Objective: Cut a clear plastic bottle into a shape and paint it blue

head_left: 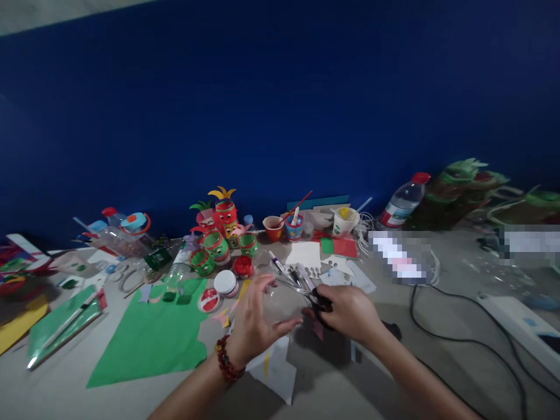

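My left hand (252, 321), with a beaded bracelet (228, 360) at its wrist, curls around a clear plastic piece (282, 304) that looks like a cut part of a bottle. In my right hand (350, 310) are scissors (322, 303) with black handles. Their metal blades point left, over the upper edge of the clear plastic; whether they touch it I cannot tell. Below my left hand lies a scrap of white paper (277, 373) with a yellow strip. Several markers (301, 274) are just behind the blades.
Green paper (149, 344) covers the left front. Behind it stand a white-lidded jar (226, 283), red paint (243, 266) and decorated cups (216, 245). Paper cups (345, 220) and a bottle (403, 201) line the back. A black cable (464, 344) and power strip (522, 326) lie right.
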### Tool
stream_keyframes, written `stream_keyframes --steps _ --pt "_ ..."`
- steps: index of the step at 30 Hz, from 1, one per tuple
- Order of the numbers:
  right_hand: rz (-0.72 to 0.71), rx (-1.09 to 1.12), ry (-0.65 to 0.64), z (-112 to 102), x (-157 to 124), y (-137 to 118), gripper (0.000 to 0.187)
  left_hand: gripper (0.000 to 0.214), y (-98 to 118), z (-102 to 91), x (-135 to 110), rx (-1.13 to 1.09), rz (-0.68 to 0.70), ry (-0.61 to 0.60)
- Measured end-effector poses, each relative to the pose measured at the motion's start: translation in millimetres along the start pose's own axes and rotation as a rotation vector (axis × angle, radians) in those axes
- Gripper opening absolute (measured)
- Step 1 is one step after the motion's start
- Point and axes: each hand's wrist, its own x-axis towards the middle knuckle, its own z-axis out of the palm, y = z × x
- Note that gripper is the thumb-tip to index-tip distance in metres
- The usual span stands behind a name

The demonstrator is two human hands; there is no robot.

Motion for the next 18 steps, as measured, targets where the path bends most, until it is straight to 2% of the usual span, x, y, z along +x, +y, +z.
stream_keyframes --steps 8,18 --pt "-0.011 -0.014 0.022 -1.1 0.3 -2.5 0.040 0.081 3.1 -0.5 0.6 -0.069 0.007 0.013" --pt "-0.020 -0.002 0.006 3.3 1.9 -0.2 0.039 0.076 2.4 -0.7 0.2 -0.136 -0.078 -0.021"
